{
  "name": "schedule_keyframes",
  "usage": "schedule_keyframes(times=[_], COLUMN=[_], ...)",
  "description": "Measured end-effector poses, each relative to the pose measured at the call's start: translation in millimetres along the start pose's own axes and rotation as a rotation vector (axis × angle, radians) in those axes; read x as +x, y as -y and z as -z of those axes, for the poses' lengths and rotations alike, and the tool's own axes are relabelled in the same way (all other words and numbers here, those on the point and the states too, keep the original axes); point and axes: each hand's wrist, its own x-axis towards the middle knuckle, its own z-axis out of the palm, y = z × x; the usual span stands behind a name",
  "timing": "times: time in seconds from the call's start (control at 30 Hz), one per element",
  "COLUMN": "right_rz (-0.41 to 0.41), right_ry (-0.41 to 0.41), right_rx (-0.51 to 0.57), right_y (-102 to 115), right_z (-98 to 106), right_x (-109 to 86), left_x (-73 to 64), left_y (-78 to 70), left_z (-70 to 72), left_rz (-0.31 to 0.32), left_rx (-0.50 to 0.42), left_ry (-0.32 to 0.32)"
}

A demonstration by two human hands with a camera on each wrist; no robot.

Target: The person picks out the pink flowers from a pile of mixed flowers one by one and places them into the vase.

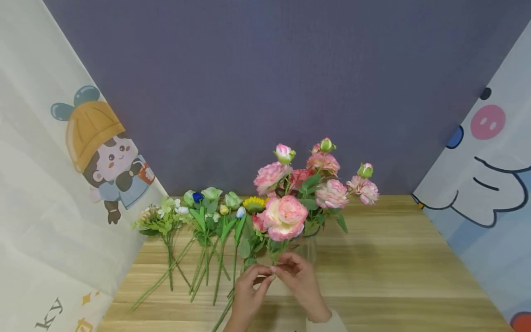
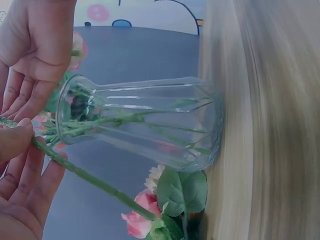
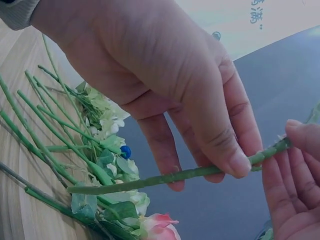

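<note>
In the head view my left hand (image 1: pixel 249 291) and right hand (image 1: pixel 302 282) meet fingertip to fingertip, just under a large pink-and-cream bloom (image 1: pixel 286 217). Both pinch a green flower stem (image 3: pixel 165 178), whose lower end sticks out freely; its bloom lies outside both wrist views. Left thumb and fingers grip the stem in the right wrist view, with the right thumb farther up it. Close behind the hands stands a clear glass vase (image 2: pixel 145 92), upright, with several stems inside it. Pink flowers (image 1: pixel 332 193) with buds and leaves rise from the vase.
Left of the hands, several loose flowers lie on the wooden table (image 1: pixel 394 267): pale green blooms (image 1: pixel 212 193), a blue bud (image 1: pixel 197 197), a yellow sunflower (image 1: pixel 254 204) and a white-green bunch (image 1: pixel 165 211). A dark backdrop (image 1: pixel 232 92) stands behind; printed curtains hang on both sides.
</note>
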Motion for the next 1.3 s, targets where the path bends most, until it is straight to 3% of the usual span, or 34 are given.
schedule_keyframes(times=[0.23,0.43,0.6,0.87,0.97,1.17,1.3], right_rz=[-0.025,-0.067,-0.02,-0.081,-0.111,-0.155,-0.177], right_ry=[-0.065,-0.124,-0.144,-0.216,-0.258,-0.314,-0.323], right_rx=[-0.025,-0.037,-0.035,-0.071,-0.087,-0.111,-0.143], right_y=[1.9,5.2,8.7,19.6,22.1,30.2,38.5], right_z=[0.5,3.0,9.9,26.0,33.0,47.8,54.7], right_x=[2.0,8.5,18.3,29.6,35.0,47.9,56.2], left_x=[-0.3,-2.6,-11.7,-18.8,-18.2,-17.8,-19.8], left_y=[2.5,2.9,22.8,53.6,57.7,60.2,62.0], left_z=[-3.4,-0.2,2.7,23.5,32.3,43.9,46.3], left_rz=[0.044,0.159,0.182,0.227,0.27,0.417,0.459], left_rx=[-0.037,-0.038,-0.026,0.047,0.074,0.114,0.114], left_ry=[0.024,0.059,0.056,-0.002,-0.015,-0.021,-0.014])
